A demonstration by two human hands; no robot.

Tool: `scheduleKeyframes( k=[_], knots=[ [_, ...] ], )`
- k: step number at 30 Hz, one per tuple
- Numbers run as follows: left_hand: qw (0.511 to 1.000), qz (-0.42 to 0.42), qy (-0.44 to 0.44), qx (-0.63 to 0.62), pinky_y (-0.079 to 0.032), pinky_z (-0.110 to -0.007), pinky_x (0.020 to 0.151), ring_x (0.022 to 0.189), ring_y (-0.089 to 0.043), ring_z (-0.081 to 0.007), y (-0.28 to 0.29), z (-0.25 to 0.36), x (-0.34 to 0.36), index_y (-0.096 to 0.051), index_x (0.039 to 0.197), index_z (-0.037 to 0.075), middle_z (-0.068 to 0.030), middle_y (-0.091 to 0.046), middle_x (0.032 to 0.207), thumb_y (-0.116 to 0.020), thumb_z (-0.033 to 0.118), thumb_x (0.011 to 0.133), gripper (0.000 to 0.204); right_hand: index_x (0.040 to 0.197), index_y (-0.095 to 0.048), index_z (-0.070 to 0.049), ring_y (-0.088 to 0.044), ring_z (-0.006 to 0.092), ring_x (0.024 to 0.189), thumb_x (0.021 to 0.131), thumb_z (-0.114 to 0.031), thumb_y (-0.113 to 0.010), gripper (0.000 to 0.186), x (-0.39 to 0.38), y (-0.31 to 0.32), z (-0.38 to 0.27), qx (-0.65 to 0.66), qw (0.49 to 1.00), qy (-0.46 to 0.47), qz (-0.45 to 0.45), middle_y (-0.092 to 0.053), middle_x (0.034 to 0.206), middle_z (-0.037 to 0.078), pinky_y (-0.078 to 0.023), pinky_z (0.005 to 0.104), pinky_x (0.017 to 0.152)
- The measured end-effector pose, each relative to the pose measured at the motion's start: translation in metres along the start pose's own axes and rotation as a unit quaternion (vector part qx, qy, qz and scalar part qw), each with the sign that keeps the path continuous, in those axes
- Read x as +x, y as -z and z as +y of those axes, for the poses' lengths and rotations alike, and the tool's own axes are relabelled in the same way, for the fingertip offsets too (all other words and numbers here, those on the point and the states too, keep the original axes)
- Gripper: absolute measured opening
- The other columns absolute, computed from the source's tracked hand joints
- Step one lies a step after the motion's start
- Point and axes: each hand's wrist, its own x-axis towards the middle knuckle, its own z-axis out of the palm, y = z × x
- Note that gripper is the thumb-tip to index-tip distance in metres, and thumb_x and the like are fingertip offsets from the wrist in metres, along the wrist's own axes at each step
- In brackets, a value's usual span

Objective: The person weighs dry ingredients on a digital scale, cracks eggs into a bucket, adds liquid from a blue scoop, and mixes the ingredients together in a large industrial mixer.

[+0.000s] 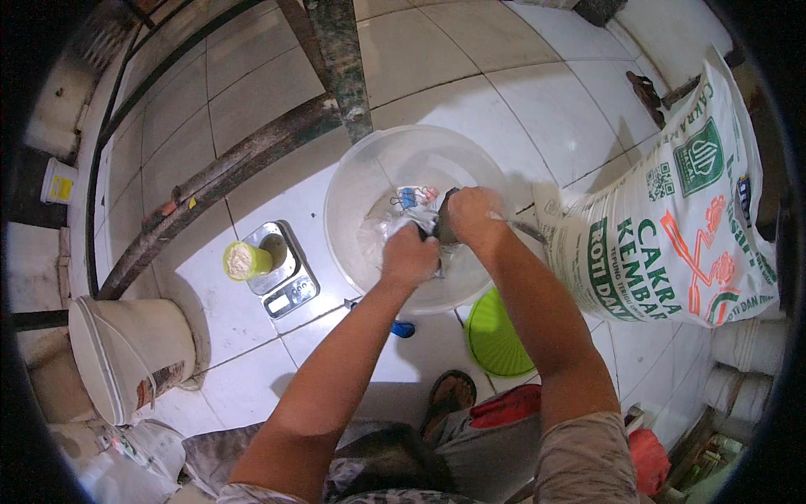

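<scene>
Over a wide translucent plastic basin (342, 244), both my hands are closed on a crumpled plastic packet (405, 198) with blue and red print. My left hand (411, 254) grips its near side, knuckles up. Against its dark upper part, my right hand (475, 215) is closed and slightly blurred. My fingers hide much of the packet, so its contents cannot be seen. Left of the basin, a yellow-green cup (262, 261) of white powder stands on a digital kitchen scale (292, 290). A lime-green ribbed plastic lid or bowl (499, 336) lies under my right forearm.
A large white flour sack (663, 227) leans at the right, close to the basin. A white lidded bucket (143, 353) stands at the left. Across the upper left run worn frame bars (227, 181). A blue-handled thing (403, 329) lies partly under my left forearm on white tiles.
</scene>
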Motion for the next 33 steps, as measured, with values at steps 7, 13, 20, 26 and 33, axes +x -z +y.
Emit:
scheduleKeyframes(
  k=[7,13,20,26,33],
  knots=[
    [0.905,-0.105,0.169,-0.375,-0.044,-0.029,0.062,0.065,-0.052,-0.0168,-0.02,0.008,-0.017,-0.057,0.091,-0.004,-0.0091,-0.056,0.072,-0.053,0.014,0.079,0.022,0.089,-0.07,-0.013,-0.065,0.0221,0.09,0.082,-0.016,-0.052,0.02,-0.005,0.004,0.008,-0.014,0.999,-0.007,-0.049,-0.068,0.095,0.008,-0.051,0.0336,0.076],
    [0.99,-0.125,0.016,0.067,-0.048,-0.038,0.076,0.087,-0.062,-0.0314,-0.038,0.007,-0.003,-0.059,0.098,-0.005,-0.0225,-0.063,0.093,-0.053,0.022,0.078,0.034,0.085,-0.07,-0.009,-0.066,0.0253,0.085,0.077,-0.016,-0.057,0.017,0.008,-0.011,0.0,0.014,1.0,-0.002,-0.01,-0.068,0.088,0.012,-0.052,0.0363,0.073],
    [0.966,-0.133,-0.059,0.215,-0.046,-0.045,0.081,0.092,-0.061,-0.0357,-0.005,0.02,-0.009,-0.059,0.1,-0.004,-0.0263,-0.061,0.096,-0.053,0.022,0.078,0.034,0.087,-0.07,-0.013,-0.066,0.0223,0.087,0.081,-0.016,-0.052,0.019,-0.002,-0.011,0.014,-0.007,0.999,-0.005,-0.034,-0.068,0.091,0.01,-0.051,0.0339,0.073],
    [0.98,-0.148,0.039,-0.131,-0.047,-0.042,0.075,0.086,-0.063,-0.0313,-0.029,-0.03,0.014,-0.058,0.098,-0.005,-0.024,-0.063,0.088,-0.05,0.02,0.078,0.033,0.087,-0.07,-0.011,-0.066,0.0232,0.087,0.08,-0.015,-0.054,0.019,-0.002,-0.003,0.013,0.014,0.999,0.004,-0.036,-0.068,0.089,0.01,-0.051,0.0344,0.074],
    [0.966,-0.219,-0.001,0.139,-0.047,-0.042,0.079,0.09,-0.062,-0.0358,-0.043,0.005,0.012,-0.059,0.096,-0.009,-0.0271,-0.062,0.093,-0.053,0.02,0.073,0.038,0.085,-0.069,-0.006,-0.066,0.0284,0.082,0.079,-0.015,-0.053,0.019,0.008,-0.02,0.008,0.045,0.999,0.001,-0.014,-0.067,0.087,0.015,-0.052,0.039,0.073]
  ],
)
